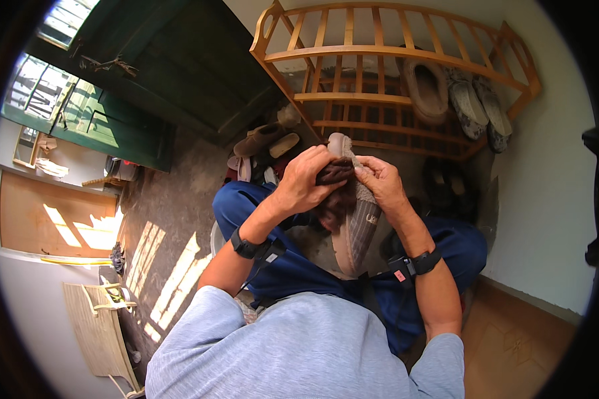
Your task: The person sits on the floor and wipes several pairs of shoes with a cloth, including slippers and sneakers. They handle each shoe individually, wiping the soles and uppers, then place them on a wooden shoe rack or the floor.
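A fleece-lined slipper (363,227) with a grey striped upper and a pale sole is held on its side between my hands, above my lap. My right hand (384,182) pinches the fleece edge of its opening. Bunched in my left hand (307,177) is a dark brown cloth (335,197), pressed against the slipper's side near the heel; part of the cloth hangs down below my fingers. The fingertips of the left hand are partly hidden by the cloth.
A slatted wooden shoe rack (349,50) stands ahead, with a fleece-lined slipper (425,92) and patterned shoes (466,104) on it. Several shoes (262,142) lie on the floor left of the rack. Dark footwear (449,184) sits beneath it, near the white wall (544,199).
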A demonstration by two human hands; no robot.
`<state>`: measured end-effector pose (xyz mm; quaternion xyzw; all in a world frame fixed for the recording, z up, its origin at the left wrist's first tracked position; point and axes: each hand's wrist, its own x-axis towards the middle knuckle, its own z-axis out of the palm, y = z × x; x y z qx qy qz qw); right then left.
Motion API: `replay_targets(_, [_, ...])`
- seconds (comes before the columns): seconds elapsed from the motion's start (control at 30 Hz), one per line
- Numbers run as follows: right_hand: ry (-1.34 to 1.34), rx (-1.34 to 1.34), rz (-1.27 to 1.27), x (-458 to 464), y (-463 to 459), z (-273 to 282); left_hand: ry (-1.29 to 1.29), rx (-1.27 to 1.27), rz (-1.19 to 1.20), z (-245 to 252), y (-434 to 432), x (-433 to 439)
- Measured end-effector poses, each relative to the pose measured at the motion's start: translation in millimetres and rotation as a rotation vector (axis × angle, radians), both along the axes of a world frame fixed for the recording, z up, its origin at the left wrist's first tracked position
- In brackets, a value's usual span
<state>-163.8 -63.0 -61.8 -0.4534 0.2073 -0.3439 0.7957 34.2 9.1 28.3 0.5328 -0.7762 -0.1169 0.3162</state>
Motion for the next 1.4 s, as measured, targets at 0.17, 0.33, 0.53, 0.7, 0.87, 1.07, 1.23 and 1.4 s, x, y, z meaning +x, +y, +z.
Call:
replay_targets(0.17, [0.066, -0.022, 0.053, 0, 7, 7, -0.097, -0.166, 0.069, 0, 6, -2])
replay_targets(0.33, [0.167, -0.192, -0.048, 0, 9, 14, -0.120, -0.206, 0.167, -12, -43, 13])
replay_targets(0.53, [0.168, -0.356, -0.086, -13, 6, 25, 0.218, 0.141, 0.140, -17, -94, 49])
replay_targets(0.7, [0.080, -0.258, -0.014, -17, 4, 31, 0.668, 0.340, 0.119, -29, -75, 61])
replay_targets(0.87, [0.147, -0.316, -0.021, -8, 6, 26, 0.458, -0.024, 0.228, -30, -38, 37])
replay_targets(1.07, [0.169, -0.249, -0.055, -9, 4, 18, 0.068, -0.261, 0.084, -9, 19, -20])
replay_targets(1.23, [0.279, -0.511, -0.081, -7, 8, 16, 0.073, -0.274, 0.170, -21, -5, 4])
replay_targets(1.4, [0.298, -0.536, -0.022, -14, 7, 27, 0.132, -0.142, 0.222, -20, -50, 46])
